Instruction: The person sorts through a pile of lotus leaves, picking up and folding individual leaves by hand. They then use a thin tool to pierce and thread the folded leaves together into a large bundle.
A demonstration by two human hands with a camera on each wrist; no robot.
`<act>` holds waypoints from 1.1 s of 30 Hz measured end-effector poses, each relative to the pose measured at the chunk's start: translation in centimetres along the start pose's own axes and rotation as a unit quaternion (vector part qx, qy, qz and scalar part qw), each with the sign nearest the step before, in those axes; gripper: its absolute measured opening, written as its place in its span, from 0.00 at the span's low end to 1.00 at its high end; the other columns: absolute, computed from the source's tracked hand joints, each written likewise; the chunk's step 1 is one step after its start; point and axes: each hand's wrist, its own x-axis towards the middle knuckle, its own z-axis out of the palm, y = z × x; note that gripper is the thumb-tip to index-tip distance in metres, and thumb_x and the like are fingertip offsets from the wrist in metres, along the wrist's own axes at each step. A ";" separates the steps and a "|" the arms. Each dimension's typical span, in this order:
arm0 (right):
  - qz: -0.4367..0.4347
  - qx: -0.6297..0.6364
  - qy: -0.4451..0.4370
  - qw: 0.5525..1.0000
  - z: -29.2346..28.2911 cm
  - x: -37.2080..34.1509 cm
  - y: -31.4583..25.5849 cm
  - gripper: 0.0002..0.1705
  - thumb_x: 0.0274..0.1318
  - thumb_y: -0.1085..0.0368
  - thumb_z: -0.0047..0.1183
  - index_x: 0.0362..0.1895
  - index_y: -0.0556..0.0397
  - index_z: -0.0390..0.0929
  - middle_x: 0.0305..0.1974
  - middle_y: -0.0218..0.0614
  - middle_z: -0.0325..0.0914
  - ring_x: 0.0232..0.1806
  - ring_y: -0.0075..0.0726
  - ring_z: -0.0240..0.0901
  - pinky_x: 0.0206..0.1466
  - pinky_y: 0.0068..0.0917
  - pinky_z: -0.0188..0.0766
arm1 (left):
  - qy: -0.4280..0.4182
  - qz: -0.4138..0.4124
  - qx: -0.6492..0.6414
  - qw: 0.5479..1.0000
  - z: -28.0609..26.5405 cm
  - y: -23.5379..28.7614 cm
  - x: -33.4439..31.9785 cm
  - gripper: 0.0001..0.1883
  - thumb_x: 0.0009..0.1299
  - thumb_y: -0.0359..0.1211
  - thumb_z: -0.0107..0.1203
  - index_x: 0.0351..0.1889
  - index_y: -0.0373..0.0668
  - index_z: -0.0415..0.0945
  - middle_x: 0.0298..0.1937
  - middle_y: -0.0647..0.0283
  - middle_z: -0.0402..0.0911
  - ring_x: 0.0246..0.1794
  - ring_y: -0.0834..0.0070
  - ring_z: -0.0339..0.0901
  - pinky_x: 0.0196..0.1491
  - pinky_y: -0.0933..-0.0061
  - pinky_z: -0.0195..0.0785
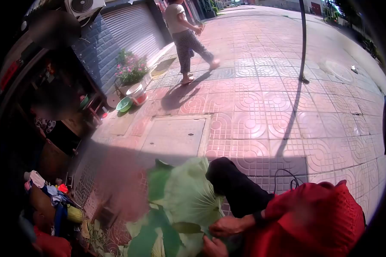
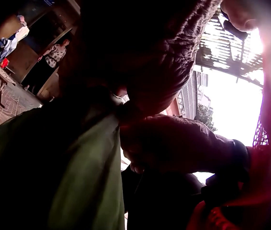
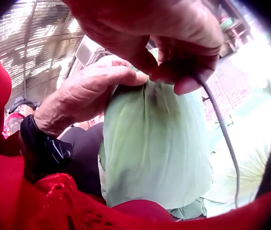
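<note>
A large green lotus leaf (image 3: 150, 143) hangs in broad folds from both hands, close over the lap. My left hand (image 3: 85, 88) pinches its upper edge, thumb lying along the top. Beside it my right hand (image 3: 169, 33) pinches the same edge with thumb and bent fingers. In the head view the right hand (image 1: 229, 225) is just above the left hand (image 1: 214, 247), both at the near end of the leaves. More lotus leaves (image 1: 191, 188) lie spread out in front, pale veined undersides and darker tops showing. A thin dark cord (image 3: 224, 129) runs down past my right hand.
A dark-trousered knee (image 1: 231, 182) juts out beside the leaves. Cloths and bundles (image 1: 53, 195) are heaped at left. Further off are a green basin (image 1: 124, 104), a white bucket (image 1: 136, 92), flowers (image 1: 131, 68), a thin pole (image 1: 303, 43) and a walking person (image 1: 186, 40).
</note>
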 end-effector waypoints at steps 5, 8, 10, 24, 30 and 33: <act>-0.012 -0.009 -0.008 1.000 -1.3 -0.2 -1.4 0.12 0.52 0.62 0.46 0.33 0.59 0.67 0.23 0.52 0.70 0.28 0.59 0.70 0.29 0.46 0.66 | 0.012 0.032 0.004 0.999 0.2 -0.4 -0.5 0.21 0.69 0.37 0.44 0.53 0.30 0.69 0.43 0.39 0.76 0.42 0.45 0.73 0.46 0.53 0.65; -0.030 -0.010 0.018 0.999 -1.6 -0.4 -2.3 0.12 0.51 0.62 0.46 0.34 0.59 0.68 0.23 0.51 0.71 0.27 0.58 0.71 0.29 0.45 0.67 | 0.003 0.034 -0.004 0.999 0.0 0.0 -1.0 0.21 0.68 0.36 0.44 0.54 0.30 0.68 0.44 0.39 0.76 0.43 0.45 0.72 0.46 0.53 0.65; -0.044 -0.017 0.042 0.998 -0.8 -0.4 -2.2 0.12 0.51 0.62 0.46 0.35 0.60 0.68 0.22 0.50 0.71 0.26 0.58 0.71 0.28 0.45 0.68 | 0.011 0.057 -0.048 0.997 0.2 0.2 -1.1 0.22 0.67 0.36 0.45 0.55 0.30 0.68 0.44 0.38 0.75 0.43 0.44 0.72 0.46 0.53 0.65; -0.018 -0.020 0.044 0.999 -1.7 -1.5 -2.6 0.12 0.54 0.60 0.46 0.30 0.57 0.66 0.21 0.48 0.70 0.26 0.56 0.71 0.27 0.44 0.67 | 0.030 -0.018 0.024 0.999 -1.3 -0.5 -1.5 0.22 0.67 0.37 0.45 0.51 0.27 0.69 0.39 0.36 0.76 0.40 0.42 0.73 0.44 0.51 0.65; -0.050 0.016 0.068 0.996 0.2 -0.9 -1.0 0.11 0.54 0.61 0.46 0.30 0.57 0.66 0.22 0.48 0.71 0.28 0.56 0.71 0.30 0.45 0.67 | 0.015 0.001 0.015 1.000 -0.9 -0.4 -1.8 0.23 0.68 0.38 0.44 0.54 0.27 0.67 0.41 0.36 0.76 0.41 0.42 0.73 0.45 0.52 0.65; -0.054 0.008 0.069 0.996 0.0 -1.0 -1.3 0.11 0.53 0.61 0.47 0.30 0.57 0.66 0.22 0.48 0.71 0.28 0.56 0.71 0.30 0.44 0.67 | 0.026 0.003 0.002 1.000 -0.4 -0.1 -1.9 0.23 0.68 0.38 0.44 0.54 0.28 0.67 0.40 0.37 0.76 0.40 0.43 0.73 0.43 0.52 0.65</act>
